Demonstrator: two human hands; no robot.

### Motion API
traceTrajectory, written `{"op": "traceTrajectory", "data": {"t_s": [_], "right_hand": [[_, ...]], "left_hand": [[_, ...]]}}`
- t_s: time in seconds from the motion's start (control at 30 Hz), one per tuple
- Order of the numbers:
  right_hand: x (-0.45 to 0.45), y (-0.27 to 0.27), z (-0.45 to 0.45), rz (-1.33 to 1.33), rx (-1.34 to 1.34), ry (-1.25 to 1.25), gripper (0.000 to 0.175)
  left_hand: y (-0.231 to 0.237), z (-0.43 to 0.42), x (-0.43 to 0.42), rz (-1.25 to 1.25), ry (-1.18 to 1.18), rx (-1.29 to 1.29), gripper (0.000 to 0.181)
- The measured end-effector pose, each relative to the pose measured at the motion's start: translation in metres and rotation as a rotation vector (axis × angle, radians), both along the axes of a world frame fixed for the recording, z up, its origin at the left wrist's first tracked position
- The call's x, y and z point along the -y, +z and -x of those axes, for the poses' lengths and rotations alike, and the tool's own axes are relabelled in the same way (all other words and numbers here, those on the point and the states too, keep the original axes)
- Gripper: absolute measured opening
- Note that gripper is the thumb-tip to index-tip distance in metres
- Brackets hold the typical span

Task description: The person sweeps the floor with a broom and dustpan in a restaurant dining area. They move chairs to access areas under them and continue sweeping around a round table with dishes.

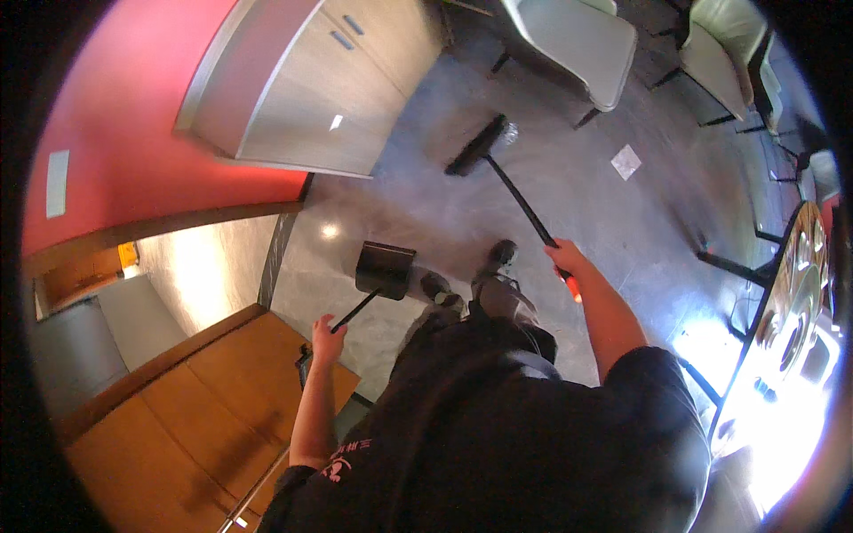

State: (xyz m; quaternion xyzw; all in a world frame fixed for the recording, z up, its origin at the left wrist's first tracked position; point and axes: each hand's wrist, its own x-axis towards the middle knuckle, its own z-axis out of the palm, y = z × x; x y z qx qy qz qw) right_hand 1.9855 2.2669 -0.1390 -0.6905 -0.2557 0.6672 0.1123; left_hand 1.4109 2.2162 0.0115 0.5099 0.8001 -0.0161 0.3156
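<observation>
My right hand (568, 258) grips the black handle of a broom (523, 196), close to its orange-red end. The broom's dark head (476, 146) is on the grey floor ahead of me, with a small shiny, pale patch (510, 133) beside its far end. In my left hand (328, 340) is the thin black handle of a long-handled dustpan (385, 270). The black pan is at floor level, left of my shoes (436, 286). Broom head and dustpan are well apart. Whether anything lies inside the pan is too dark to tell.
A pale square (626, 162) shows on the floor at right. Light upholstered chairs (586, 50) stand at the far side. A round table (790, 320) with dishes is at the right edge. A wooden cabinet (333, 86) and an open brown door (220, 400) flank the left.
</observation>
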Motion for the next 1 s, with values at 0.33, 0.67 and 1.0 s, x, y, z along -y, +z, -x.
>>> {"op": "traceTrajectory", "data": {"t_s": [0.33, 0.67, 1.0], "right_hand": [[0.221, 0.075, -0.042, 0.186, 0.321, -0.325, 0.022], [0.301, 0.09, 0.019, 0.078, 0.54, -0.231, 0.019], [0.198, 0.074, 0.054, -0.359, 0.618, -0.539, 0.018]], "left_hand": [[-0.044, -0.11, -0.12, 0.167, -0.333, 0.215, 0.042], [-0.066, -0.204, -0.273, -0.108, -0.545, 0.156, 0.038], [-0.013, -0.386, -0.597, -0.585, -0.35, 0.352, 0.07]]}}
